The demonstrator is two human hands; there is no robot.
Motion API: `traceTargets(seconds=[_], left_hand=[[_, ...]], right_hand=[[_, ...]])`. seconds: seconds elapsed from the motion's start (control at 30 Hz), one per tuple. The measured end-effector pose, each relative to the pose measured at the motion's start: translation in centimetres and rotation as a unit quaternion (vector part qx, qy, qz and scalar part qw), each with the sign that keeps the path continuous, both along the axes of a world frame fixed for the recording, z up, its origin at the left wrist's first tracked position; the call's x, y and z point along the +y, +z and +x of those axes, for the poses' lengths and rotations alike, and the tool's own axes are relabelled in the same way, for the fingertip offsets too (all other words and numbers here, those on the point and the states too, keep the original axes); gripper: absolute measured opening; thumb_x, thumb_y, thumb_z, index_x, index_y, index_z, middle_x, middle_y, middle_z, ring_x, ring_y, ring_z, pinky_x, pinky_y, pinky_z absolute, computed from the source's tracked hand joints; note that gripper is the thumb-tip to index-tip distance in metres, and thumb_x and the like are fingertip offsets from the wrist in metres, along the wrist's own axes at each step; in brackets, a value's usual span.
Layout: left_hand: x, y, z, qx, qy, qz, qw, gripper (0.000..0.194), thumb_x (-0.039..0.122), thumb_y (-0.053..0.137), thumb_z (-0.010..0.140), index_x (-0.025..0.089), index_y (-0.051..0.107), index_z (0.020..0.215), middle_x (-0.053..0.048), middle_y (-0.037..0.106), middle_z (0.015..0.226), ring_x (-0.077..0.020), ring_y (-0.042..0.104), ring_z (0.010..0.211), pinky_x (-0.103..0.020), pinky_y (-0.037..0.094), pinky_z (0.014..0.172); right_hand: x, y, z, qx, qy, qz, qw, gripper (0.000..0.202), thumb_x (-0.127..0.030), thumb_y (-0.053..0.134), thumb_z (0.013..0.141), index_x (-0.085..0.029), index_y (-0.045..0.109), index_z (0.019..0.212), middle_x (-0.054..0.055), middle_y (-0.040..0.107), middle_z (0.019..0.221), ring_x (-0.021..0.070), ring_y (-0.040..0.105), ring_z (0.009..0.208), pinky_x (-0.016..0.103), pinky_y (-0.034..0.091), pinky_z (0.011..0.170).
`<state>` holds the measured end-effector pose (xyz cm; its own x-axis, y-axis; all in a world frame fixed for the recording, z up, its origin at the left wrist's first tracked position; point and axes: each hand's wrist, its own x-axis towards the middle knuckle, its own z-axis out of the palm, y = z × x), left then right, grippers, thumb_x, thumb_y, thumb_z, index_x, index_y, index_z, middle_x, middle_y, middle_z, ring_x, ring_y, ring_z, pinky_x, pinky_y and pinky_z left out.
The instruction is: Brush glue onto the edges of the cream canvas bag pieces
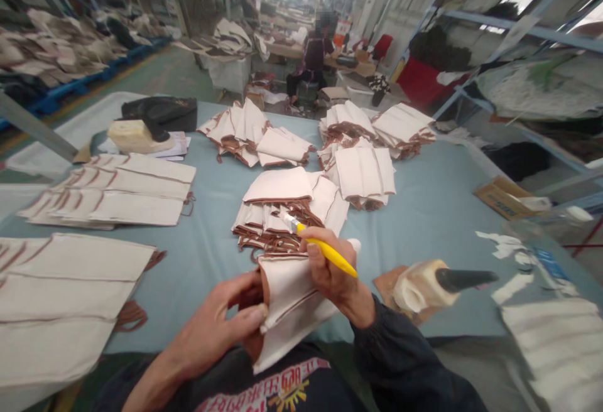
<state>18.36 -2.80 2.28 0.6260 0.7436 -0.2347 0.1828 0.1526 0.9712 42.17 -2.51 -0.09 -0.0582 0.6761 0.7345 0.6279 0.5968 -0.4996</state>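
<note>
My left hand (pixel 230 321) is closed on the left edge of a cream fabric piece (pixel 287 327) with brown edging, thumb on top and fingers behind it. The piece is folded and tilted in front of my body. In my right hand (pixel 332 267) is a brush with a yellow handle (pixel 336 258), gripped like a pen above the fabric, its pale tip pointing up and left. Just beyond both hands lies a pile of similar cream pieces (pixel 277 186) with brown edges and cords. Whether my right hand's lower fingers also press on the fabric, I cannot tell.
More cream stacks (pixel 365 173) sit at the back of the blue-green table (pixel 217 211), others (pixel 127 189) along its left. A glue-smeared container (pixel 419 289) with a dark handle stands right. White scraps (pixel 511 249) and a cardboard box (pixel 504 198) lie farther right. A person (pixel 313 54) sits in the background.
</note>
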Motion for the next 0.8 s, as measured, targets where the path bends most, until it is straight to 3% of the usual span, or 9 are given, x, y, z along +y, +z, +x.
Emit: traceTargets(seconds=[0.07,0.17,0.3,0.43,0.53,0.63,0.8], left_hand=[[0.5,-0.1,0.5,-0.008,0.037,-0.022,0.999,0.039,0.056,0.069,0.087,0.017,0.072,0.093,-0.003,0.069,0.077,-0.0222,0.064,0.074,-0.031,0.055,0.074],[0.9,0.1,1.9,0.019,0.07,0.014,0.997,0.042,0.058,0.071,0.085,0.019,0.061,0.072,0.001,0.059,0.065,-0.0162,0.051,0.062,-0.026,0.044,0.059],[1.0,0.9,3.2,0.028,0.088,0.069,0.993,0.037,0.053,0.063,0.09,0.019,0.061,0.075,-0.002,0.067,0.077,-0.02,0.059,0.076,-0.029,0.049,0.07],[1.3,1.7,3.0,0.047,0.061,0.097,0.992,0.034,0.049,0.057,0.093,0.019,0.064,0.08,-0.002,0.068,0.079,-0.0202,0.059,0.075,-0.029,0.048,0.07],[1.1,2.5,2.9,0.044,0.053,0.13,0.989,0.03,0.042,0.053,0.098,0.017,0.066,0.088,-0.003,0.069,0.084,-0.0208,0.06,0.078,-0.029,0.049,0.071],[0.6,3.1,3.1,0.05,0.032,0.154,0.986,0.028,0.039,0.05,0.1,0.018,0.064,0.088,-0.003,0.069,0.085,-0.0215,0.062,0.08,-0.03,0.049,0.072],[-0.3,3.5,3.4,0.092,0.013,0.178,0.98,0.029,0.038,0.046,0.102,0.021,0.059,0.083,-0.001,0.066,0.076,-0.0199,0.059,0.072,-0.03,0.046,0.065]], right_hand=[[-0.4,0.2,-0.2,-0.007,-0.01,0.005,1.0,0.02,-0.024,0.046,0.11,-0.023,0.065,0.116,0.003,0.078,0.085,0.0168,0.077,0.075,0.026,0.063,0.07],[-0.7,-0.1,-0.6,0.009,-0.022,0.003,1.0,0.019,-0.023,0.047,0.11,-0.022,0.065,0.115,0.003,0.078,0.085,0.0163,0.076,0.071,0.026,0.062,0.068],[-1.1,-0.2,-0.5,0.065,-0.052,-0.021,0.996,0.02,-0.027,0.048,0.109,-0.022,0.067,0.111,0.002,0.075,0.08,0.0166,0.073,0.065,0.029,0.061,0.066],[-2.2,2.1,0.3,0.234,-0.061,-0.039,0.97,0.027,-0.039,0.047,0.112,-0.023,0.065,0.101,-0.005,0.063,0.064,0.0125,0.061,0.051,0.024,0.05,0.05],[-3.1,4.8,0.6,0.3,0.024,-0.044,0.953,0.033,-0.042,0.049,0.112,-0.024,0.064,0.09,-0.01,0.044,0.054,0.0074,0.038,0.036,0.018,0.029,0.034],[-3.1,6.6,0.2,0.234,0.105,-0.082,0.963,0.031,-0.04,0.051,0.112,-0.023,0.066,0.091,-0.009,0.05,0.058,0.0068,0.034,0.037,0.02,0.028,0.034],[-1.5,7.3,-0.7,0.1,0.102,-0.041,0.989,0.028,-0.031,0.05,0.11,-0.022,0.064,0.087,-0.002,0.067,0.075,0.0098,0.06,0.057,0.023,0.048,0.051]])
